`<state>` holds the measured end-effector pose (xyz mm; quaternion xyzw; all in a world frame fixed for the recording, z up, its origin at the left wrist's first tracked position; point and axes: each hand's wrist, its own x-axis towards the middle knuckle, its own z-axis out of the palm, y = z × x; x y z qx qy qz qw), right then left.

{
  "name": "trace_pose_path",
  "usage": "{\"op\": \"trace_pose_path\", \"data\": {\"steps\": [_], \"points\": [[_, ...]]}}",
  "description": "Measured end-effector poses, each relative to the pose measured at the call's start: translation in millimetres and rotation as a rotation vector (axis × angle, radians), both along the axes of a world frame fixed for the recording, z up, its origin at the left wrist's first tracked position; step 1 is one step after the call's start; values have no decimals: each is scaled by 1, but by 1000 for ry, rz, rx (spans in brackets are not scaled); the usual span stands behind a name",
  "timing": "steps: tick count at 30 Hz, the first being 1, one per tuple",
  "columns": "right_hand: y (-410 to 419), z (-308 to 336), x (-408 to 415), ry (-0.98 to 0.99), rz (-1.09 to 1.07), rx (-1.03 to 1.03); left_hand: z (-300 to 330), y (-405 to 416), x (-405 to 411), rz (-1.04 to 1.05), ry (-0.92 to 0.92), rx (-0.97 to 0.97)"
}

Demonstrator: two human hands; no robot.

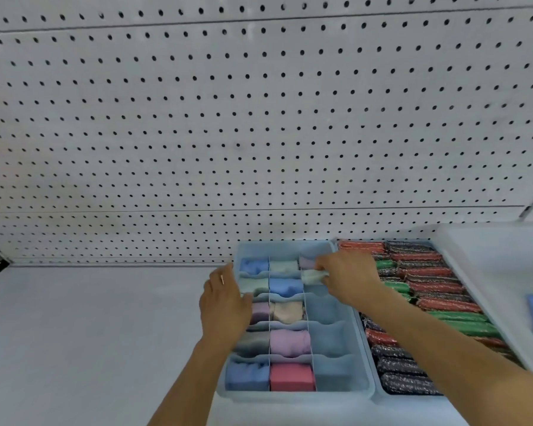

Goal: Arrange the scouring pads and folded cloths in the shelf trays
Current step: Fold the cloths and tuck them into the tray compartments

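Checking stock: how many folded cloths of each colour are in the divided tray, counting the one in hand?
Blue cloths: 3
Green cloths: 3, one in the right hand
Lilac cloths: 3
Grey cloths: 1
Beige cloths: 1
Pink cloths: 1
Total: 12

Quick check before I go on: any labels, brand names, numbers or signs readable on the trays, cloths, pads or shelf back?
None can be read.
Divided tray: no label or print shows.
Folded cloths: plain colours, no tags visible.
Scouring pads: speckled pattern only, no text.
Pegboard: holes only, no sign.
Pale cloth held in the right hand: blurred, no marking shows.
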<state>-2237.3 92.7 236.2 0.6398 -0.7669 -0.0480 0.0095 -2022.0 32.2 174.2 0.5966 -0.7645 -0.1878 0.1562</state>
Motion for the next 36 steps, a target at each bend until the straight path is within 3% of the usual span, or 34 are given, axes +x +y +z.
{"op": "trace_pose_path", "data": {"steps": [4, 16, 21, 24, 28, 31, 33, 36], "points": [[-18, -16, 10, 197, 25, 150, -10, -1, 3, -11, 37, 181], [-36, -41, 20, 299, 55, 235, -11, -3, 4, 32, 15, 164], [-30, -38, 17, 241, 59, 204, -9, -3, 3, 33, 20, 176], [-23, -32, 10, 119, 68, 130, -11, -6, 3, 39, 53, 182], [7, -25, -8, -226, 138, -114, -12, -4, 6, 27, 126, 200], [47, -17, -41, -336, 206, -523, -13, -1, 0, 39, -47, -140], [77, -11, -77, -369, 113, -715, -6, 8, -19, -14, -5, -330], [123, 0, -141, -428, -251, -835, 12, 42, -71, -210, 249, -264]]}}
